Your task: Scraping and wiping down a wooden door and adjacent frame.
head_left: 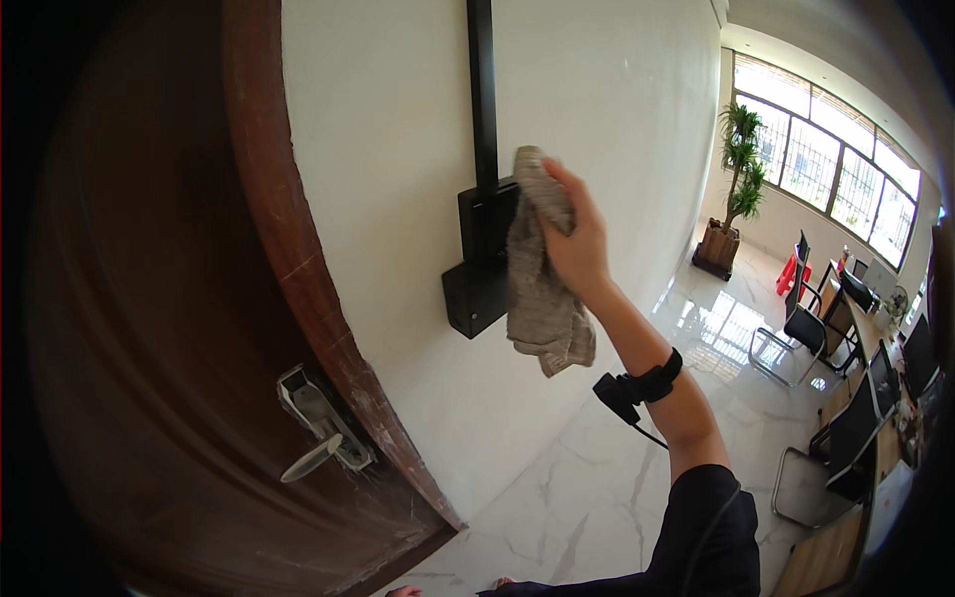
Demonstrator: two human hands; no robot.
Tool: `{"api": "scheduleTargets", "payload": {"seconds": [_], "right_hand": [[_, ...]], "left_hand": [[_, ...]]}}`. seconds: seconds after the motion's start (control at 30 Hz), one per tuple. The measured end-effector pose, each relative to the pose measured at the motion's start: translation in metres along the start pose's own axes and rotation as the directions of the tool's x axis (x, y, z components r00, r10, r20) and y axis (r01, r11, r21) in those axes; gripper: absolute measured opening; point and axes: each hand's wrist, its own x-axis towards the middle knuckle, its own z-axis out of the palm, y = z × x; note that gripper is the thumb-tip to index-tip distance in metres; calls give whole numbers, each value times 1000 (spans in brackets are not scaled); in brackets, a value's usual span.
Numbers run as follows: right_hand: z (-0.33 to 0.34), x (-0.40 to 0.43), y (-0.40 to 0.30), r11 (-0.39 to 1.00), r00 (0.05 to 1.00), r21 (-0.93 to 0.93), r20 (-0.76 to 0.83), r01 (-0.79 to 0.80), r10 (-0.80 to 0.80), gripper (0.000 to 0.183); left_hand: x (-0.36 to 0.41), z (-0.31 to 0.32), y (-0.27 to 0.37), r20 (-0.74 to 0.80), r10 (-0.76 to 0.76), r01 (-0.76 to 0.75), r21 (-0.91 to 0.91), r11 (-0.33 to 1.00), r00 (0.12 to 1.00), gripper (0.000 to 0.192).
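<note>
My right hand [578,242] is raised in front of the wall and grips a grey-brown ribbed cloth [539,283], which hangs down below the fingers. The cloth overlaps the right side of a black wall-mounted box [477,298]; whether it touches the box cannot be told. A black vertical duct [483,97] runs up the wall from the box. A black device is strapped round my right forearm, with a cable trailing from it. At the bottom edge, a small part of my left hand [405,591] may be showing, too little to tell its state.
A brown wooden door [171,298] with a metal lever handle [313,457] stands at the left, its frame [298,224] beside the wall. On the right are desks, office chairs [806,324] with metal legs, a red stool [787,274] and a potted plant [718,250] before windows.
</note>
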Motion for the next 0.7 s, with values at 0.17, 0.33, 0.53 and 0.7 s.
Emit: {"api": "scheduleTargets", "payload": {"seconds": [0.17, 0.33, 0.53, 0.7], "right_hand": [[28, -35, 14, 942, 986, -292, 86, 164, -144, 58], [-22, -44, 41, 948, 992, -319, 115, -17, 56, 50], [1, -24, 2, 983, 987, -138, -85, 120, -132, 67], [36, -32, -8, 897, 987, -412, 41, 160, -157, 75]], "left_hand": [[37, 15, -48, 81, -20, 19, 16, 1000, 996, 34], [31, 18, -77, 51, 38, -39, 26, 999, 998, 35], [29, 10, -72, 85, -31, 17, 162, 987, 996, 35], [42, 20, -75, 6, -4, 3, 130, 992, 1000, 33]]}}
